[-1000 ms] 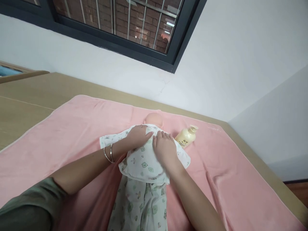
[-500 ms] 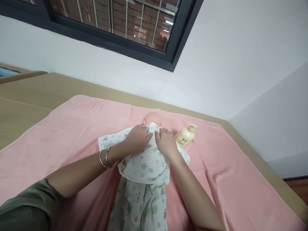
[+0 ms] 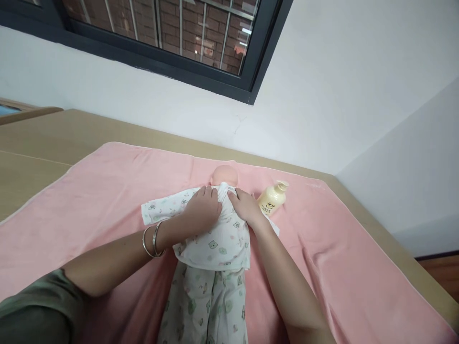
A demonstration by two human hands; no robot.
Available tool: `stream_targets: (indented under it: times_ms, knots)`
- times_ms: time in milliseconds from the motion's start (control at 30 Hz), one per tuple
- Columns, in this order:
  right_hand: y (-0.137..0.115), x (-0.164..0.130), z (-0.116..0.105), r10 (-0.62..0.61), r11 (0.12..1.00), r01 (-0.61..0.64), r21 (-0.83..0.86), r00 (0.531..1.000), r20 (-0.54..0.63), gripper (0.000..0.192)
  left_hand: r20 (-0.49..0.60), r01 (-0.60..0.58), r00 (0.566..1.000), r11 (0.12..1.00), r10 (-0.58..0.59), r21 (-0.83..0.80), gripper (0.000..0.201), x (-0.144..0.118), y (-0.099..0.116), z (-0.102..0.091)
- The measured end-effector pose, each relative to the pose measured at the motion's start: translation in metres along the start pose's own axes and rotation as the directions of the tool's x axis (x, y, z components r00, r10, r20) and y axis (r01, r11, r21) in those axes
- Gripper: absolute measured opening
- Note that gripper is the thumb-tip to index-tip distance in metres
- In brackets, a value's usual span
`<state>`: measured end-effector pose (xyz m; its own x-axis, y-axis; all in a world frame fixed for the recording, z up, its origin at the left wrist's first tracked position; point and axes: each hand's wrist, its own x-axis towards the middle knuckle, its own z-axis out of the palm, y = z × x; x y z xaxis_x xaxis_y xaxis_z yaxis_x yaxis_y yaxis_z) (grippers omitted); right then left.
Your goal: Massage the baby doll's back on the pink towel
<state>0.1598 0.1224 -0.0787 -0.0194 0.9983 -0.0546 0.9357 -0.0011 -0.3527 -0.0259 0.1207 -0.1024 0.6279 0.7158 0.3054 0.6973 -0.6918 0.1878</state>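
A baby doll [image 3: 224,176] lies on its back, its bald head at the far end. It wears a white long-sleeved top [image 3: 215,246] with small printed figures and matching patterned trousers [image 3: 211,306]. My left hand [image 3: 203,210] rests palm down on the left side of the top's chest, fingers stretched towards the collar and thumb close alongside. On the opposite shoulder lies my right hand [image 3: 246,206], its thumb apart from its fingers near the neckline. Fabric between the hands is wrinkled. The doll's arms and much of the chest are hidden.
A pale yellow pump bottle [image 3: 273,198] leans on its side beside the doll's right-hand sleeve. Under everything spreads a pink blanket [image 3: 118,191] with folds, over a wooden surface [image 3: 39,129]. A white wall [image 3: 304,119] and a dark-framed window [image 3: 247,91] stand behind.
My left thumb has drawn in towards its fingers, and more wrinkles show at the collar. Both hands stay on the top. The whole view has shifted slightly.
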Motion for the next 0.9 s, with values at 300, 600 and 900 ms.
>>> stream_targets:
  times_ms: [300,600,900]
  knots:
    - [-0.048,-0.039,0.019,-0.044,0.932,-0.035,-0.360,0.977,-0.207,0.047,0.187,0.270,0.952,0.953,-0.242,-0.139,0.041,0.027,-0.022,-0.013]
    - [-0.021,-0.023,-0.004,-0.051,0.990,0.028,-0.138,0.985,-0.163,0.045,0.110,0.025,0.993,0.998,-0.031,0.058,0.040,0.001,-0.001,-0.025]
    - [-0.050,-0.049,0.028,-0.269,0.963,0.261,-0.069,0.952,-0.147,0.056,0.196,-0.204,0.965,0.970,0.176,0.132,0.026,0.000,-0.011,-0.039]
